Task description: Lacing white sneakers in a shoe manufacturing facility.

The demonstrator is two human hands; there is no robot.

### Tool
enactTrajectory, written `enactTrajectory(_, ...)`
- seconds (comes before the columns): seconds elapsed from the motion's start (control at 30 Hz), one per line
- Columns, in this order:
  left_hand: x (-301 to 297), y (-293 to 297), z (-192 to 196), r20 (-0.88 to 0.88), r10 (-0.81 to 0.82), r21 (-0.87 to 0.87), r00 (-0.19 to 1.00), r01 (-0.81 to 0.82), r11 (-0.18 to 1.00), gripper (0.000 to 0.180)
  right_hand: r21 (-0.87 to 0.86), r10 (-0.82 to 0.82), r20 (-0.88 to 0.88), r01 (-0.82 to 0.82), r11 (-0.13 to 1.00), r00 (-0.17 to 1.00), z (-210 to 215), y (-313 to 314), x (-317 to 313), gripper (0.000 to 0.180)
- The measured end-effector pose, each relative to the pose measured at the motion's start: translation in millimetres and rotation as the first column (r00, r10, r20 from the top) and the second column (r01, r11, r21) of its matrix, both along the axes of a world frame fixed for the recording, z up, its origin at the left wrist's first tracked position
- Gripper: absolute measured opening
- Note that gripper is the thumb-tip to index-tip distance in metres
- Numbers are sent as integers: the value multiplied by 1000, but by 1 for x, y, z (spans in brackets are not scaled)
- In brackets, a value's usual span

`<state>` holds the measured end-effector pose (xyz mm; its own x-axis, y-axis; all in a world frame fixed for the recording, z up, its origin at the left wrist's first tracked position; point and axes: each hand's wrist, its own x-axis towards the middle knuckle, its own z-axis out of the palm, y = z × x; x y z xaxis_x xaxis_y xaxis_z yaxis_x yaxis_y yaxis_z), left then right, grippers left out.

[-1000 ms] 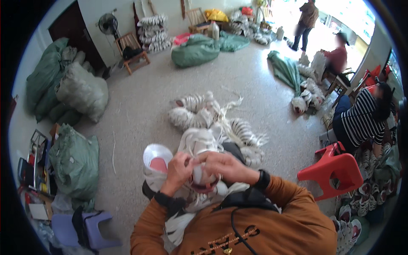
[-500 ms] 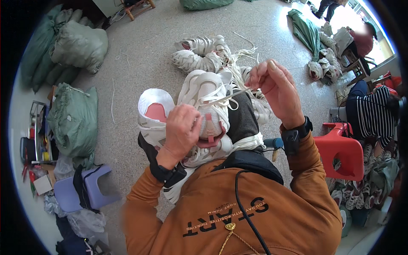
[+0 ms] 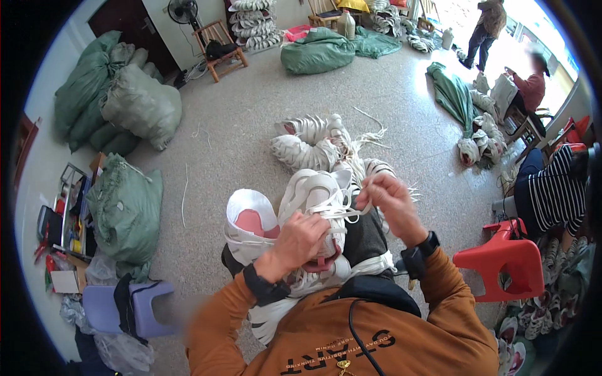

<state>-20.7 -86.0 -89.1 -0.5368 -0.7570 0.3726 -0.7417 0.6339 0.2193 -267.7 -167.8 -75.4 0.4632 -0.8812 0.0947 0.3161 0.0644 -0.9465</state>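
A white shoe (image 3: 315, 198) with a pink-lined collar lies across my lap, its toe away from me. White laces cross over its front. My left hand (image 3: 299, 239) is closed at the near part of the lacing, its fingers bent over the shoe; whatever they grip is hidden. To the right of the shoe, my right hand (image 3: 390, 199) pinches a white shoelace (image 3: 365, 208) between thumb and fingers. A white shoe piece (image 3: 245, 202) with a pink inside stands at the left, beside my left hand.
Bundled white shoe uppers (image 3: 305, 151) lie on the floor ahead, loose laces trailing. Green sacks (image 3: 125, 207) and a purple stool (image 3: 150, 310) stand left. At right are a red stool (image 3: 505, 257), a person in stripes (image 3: 555, 197) and heaped shoes (image 3: 542, 310). Others work farther back.
My right hand has come down and closer to the shoe, and the lace that was stretched taut now hangs slack in a curve. The view has tilted up, showing more of the room.
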Motion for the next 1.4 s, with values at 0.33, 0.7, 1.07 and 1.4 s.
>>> enactTrajectory(0.33,4,54,45,-623,342,276,703,-211,938,9,-439,-8,-249,-106,892,969,-4,55,81,13)
enactTrajectory(0.7,4,66,26,-676,474,392,564,-269,880,7,-494,-201,-261,48,868,944,2,60,89,12)
enactTrajectory(1.07,7,49,2,-377,281,198,883,-219,955,18,-233,-221,9,218,948,975,25,-6,27,21)
enactTrajectory(1.4,-17,-3,3,218,-47,51,975,37,998,25,-148,-180,10,180,973,984,3,2,20,25)
